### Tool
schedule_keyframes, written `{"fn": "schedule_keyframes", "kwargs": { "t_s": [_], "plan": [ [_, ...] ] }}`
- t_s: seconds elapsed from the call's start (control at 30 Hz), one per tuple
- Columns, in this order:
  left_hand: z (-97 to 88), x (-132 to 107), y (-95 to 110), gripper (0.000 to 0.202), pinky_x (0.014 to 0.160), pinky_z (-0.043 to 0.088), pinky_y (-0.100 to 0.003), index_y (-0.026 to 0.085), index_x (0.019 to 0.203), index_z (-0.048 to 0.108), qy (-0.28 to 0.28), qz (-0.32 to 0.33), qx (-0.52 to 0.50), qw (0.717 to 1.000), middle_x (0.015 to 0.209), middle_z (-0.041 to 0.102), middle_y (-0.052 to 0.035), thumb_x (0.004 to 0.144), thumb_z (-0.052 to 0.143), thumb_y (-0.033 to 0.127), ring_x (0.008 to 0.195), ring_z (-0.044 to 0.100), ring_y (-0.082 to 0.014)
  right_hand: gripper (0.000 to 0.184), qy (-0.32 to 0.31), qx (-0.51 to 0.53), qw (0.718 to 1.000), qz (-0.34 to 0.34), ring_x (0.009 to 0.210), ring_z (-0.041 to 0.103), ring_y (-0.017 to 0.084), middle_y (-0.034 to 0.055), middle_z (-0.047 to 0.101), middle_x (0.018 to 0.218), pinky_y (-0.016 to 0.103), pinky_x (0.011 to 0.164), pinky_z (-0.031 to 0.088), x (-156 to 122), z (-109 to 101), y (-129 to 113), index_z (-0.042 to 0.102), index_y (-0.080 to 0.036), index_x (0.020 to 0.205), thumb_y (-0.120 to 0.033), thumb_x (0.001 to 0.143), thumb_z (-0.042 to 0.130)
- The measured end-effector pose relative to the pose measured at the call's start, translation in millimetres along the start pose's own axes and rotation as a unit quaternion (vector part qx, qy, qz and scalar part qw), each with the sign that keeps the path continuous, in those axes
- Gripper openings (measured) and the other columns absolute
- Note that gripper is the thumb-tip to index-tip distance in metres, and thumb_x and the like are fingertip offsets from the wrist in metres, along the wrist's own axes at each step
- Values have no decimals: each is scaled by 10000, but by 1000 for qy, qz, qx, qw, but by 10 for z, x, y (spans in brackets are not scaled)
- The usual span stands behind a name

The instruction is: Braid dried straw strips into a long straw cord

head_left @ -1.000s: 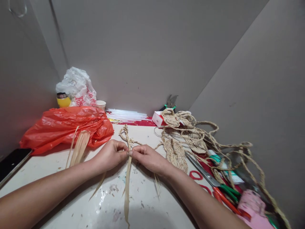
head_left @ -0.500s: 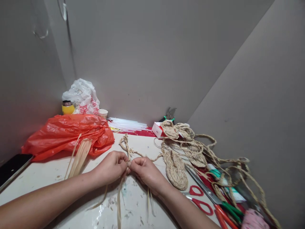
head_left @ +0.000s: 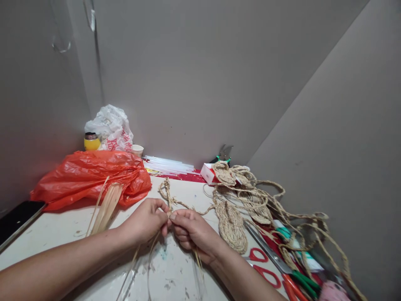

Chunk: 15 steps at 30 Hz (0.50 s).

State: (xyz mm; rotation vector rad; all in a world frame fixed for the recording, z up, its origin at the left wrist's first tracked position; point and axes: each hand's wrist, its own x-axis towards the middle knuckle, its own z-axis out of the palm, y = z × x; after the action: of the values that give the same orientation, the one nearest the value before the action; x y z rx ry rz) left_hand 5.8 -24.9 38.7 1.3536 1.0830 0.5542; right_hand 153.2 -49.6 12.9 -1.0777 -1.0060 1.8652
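Observation:
My left hand (head_left: 148, 219) and my right hand (head_left: 191, 230) meet at the middle of the table, fingertips nearly touching. Both are closed in a pinch on a braided fibre cord (head_left: 168, 196), whose looped end lies on the table beyond them. Loose fibre strands (head_left: 134, 259) hang below the left hand, and more strands (head_left: 198, 259) trail under the right. A thin length of the cord runs rightward to a woven sole-shaped piece (head_left: 232, 228). The exact grip points are partly hidden by my fingers.
Red-handled scissors (head_left: 265, 274) and large shears (head_left: 272, 251) lie at right, by tangled braided cords (head_left: 282, 209). A red plastic bag (head_left: 94, 177) with flat fibre strips (head_left: 108, 205) and a phone (head_left: 19, 221) are at left. Translucent sticks (head_left: 169, 166) lie at the back.
My right fingers have curled in closer beside the cord, and the strands hanging below my hands have shifted left. The whole view has moved slightly. Both hands stay at the same place on the cord.

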Motion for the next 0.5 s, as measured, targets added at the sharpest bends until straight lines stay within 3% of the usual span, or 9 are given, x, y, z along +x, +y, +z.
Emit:
{"fn": "schedule_keyframes", "kwargs": {
  "t_s": [0.3, 0.5],
  "plan": [
    [40, -2, -175, 108, 402, 267, -182, 178, 802, 499, 32, 73, 90, 993, 469, 514, 52, 737, 413, 178, 388, 398, -83, 410, 78, -54, 994, -50, 272, 191, 16, -94, 343, 333, 193, 303, 88, 2, 73, 78, 431, -172, 498, -456, 734, 611],
    [78, -36, -217, 139, 488, 298, -203, 174, 825, 529, 86, 159, 203, 962, 537, 532, 29, 795, 395, 195, 482, 458, -102, 416, 90, -16, 995, -46, 274, 185, 17, -105, 325, 344, 186, 294, 83, 3, 100, 114, 420, -178, 523, -477, 724, 627]
  ]
}}
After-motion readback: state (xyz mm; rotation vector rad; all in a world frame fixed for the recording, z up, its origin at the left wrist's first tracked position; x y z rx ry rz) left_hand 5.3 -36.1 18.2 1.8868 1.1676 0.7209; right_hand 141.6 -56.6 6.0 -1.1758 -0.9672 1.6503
